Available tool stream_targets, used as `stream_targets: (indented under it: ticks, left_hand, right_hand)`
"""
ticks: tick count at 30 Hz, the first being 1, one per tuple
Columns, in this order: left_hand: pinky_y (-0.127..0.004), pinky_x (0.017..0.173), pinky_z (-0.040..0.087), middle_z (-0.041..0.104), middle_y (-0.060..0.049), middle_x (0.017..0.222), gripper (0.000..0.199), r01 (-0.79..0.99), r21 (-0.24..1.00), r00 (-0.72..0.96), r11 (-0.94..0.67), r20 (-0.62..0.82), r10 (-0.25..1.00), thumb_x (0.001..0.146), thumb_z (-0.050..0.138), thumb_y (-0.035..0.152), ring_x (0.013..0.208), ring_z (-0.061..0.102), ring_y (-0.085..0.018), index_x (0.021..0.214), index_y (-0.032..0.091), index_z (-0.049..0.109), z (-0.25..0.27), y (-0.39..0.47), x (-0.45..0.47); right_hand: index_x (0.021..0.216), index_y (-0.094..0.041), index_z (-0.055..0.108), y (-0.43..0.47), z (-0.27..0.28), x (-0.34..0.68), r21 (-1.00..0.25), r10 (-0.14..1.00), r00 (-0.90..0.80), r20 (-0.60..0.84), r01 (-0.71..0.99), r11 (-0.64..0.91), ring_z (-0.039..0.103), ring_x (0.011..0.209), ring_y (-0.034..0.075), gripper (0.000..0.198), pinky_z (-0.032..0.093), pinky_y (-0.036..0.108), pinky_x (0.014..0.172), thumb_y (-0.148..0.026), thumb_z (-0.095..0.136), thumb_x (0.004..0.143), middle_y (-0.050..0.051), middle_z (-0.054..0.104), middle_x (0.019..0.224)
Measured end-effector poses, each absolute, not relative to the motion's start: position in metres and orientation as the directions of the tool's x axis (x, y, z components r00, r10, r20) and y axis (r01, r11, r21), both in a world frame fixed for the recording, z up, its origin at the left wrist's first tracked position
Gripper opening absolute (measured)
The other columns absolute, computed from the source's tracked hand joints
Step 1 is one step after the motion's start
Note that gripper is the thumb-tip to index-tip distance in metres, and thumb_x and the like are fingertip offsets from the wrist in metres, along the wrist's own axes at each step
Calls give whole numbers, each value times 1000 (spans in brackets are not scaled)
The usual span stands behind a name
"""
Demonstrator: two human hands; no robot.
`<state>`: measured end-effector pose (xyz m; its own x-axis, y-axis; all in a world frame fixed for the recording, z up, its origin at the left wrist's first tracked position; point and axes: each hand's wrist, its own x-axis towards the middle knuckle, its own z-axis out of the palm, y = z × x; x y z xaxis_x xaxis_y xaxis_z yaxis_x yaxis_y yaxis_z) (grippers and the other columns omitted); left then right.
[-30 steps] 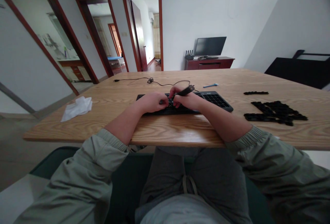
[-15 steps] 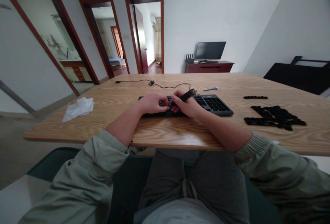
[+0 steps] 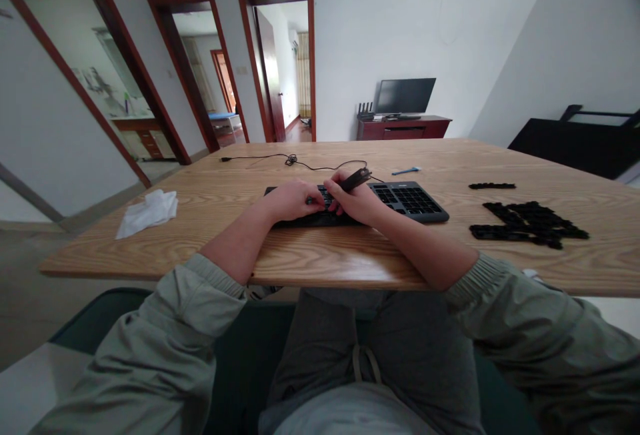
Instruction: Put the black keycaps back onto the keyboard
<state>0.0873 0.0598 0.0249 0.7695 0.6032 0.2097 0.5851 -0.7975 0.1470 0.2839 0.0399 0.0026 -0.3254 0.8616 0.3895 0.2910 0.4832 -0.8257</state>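
A black keyboard [image 3: 419, 203] lies on the wooden table in front of me. On its right part the keycaps are off and the bare key grid shows. My right hand [image 3: 354, 200] grips a dark, thick-handled tool [image 3: 356, 179] like a pen. The handle's end points up and to the right; the working end is hidden by my fingers over the keyboard's middle. Beside it, my left hand [image 3: 299, 201] rests on the keyboard with thumb and fingers bent together. Whether anything small is between those fingertips cannot be made out.
Black keycaps [image 3: 535, 221] lie in a pile at the right, with a short row of them [image 3: 493, 185] behind. A blue brush-like tool [image 3: 406, 171] lies behind the keyboard. The keyboard's cable [image 3: 320, 167] runs left along the back. White tissue [image 3: 147, 213] lies at the left.
The whole view has shifted slightly. My right hand has tipped the dark tool a little and moved slightly left, and my left hand stays on the keyboard.
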Motion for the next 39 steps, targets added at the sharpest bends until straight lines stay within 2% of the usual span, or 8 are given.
stream_targets:
  ticks: [3,8,12,16,22,25,29,39]
  left_hand:
    - [-26,77,45,75,-5,93,22,581,149,773,-800,206,599,90,57,23,82,63,-16,99,18,76,26,58,87]
    - [-25,78,45,75,-6,96,20,604,181,761,-777,160,629,87,60,20,83,64,-16,98,16,76,26,56,89]
    - [-26,78,46,75,-6,96,21,621,191,740,-761,178,649,90,58,24,83,64,-17,100,16,75,26,57,88]
    - [-26,76,45,74,-6,93,19,646,200,712,-737,191,676,89,59,24,80,63,-17,96,15,73,27,59,83]
    - [-26,74,44,73,-5,91,18,648,241,703,-722,173,690,87,59,23,78,61,-15,94,13,73,27,61,80]
    - [-26,74,44,73,-5,92,19,650,227,709,-725,163,686,86,60,23,79,59,-15,97,14,74,28,59,81]
    - [-26,70,43,73,-4,90,22,671,198,702,-715,141,698,86,59,24,75,59,-15,99,17,74,29,57,85]
    - [-27,69,43,71,-4,85,20,633,132,739,-763,193,646,83,56,24,75,60,-16,90,16,73,23,60,87]
  right_hand:
    - [89,-21,50,35,3,286,-788,843,-352,406,333,518,56,57,12,28,46,25,52,-49,51,94,-1,59,69]
    - [85,-20,55,31,2,292,-585,747,-426,511,464,665,53,68,15,34,42,27,63,-50,45,96,1,58,74]
    - [87,-21,56,41,3,294,-477,723,-417,551,554,682,52,73,17,32,39,29,66,-50,46,95,2,59,78]
    - [84,-21,53,51,7,287,-398,677,-429,598,574,716,51,74,18,32,38,31,69,-50,47,94,4,59,79]
    - [81,-20,53,52,9,273,-470,680,-413,606,504,725,53,74,16,35,41,30,71,-52,47,94,3,60,77]
    - [85,-21,52,52,5,272,-614,744,-359,564,420,668,54,69,15,32,44,29,66,-52,49,93,1,58,73]
    - [91,-22,49,49,1,278,-797,850,-312,424,317,514,56,59,14,28,45,27,53,-50,51,92,-1,57,71]
    - [87,-21,50,39,4,288,-692,822,-361,440,447,567,51,61,13,12,41,27,57,-32,51,89,-2,53,69]
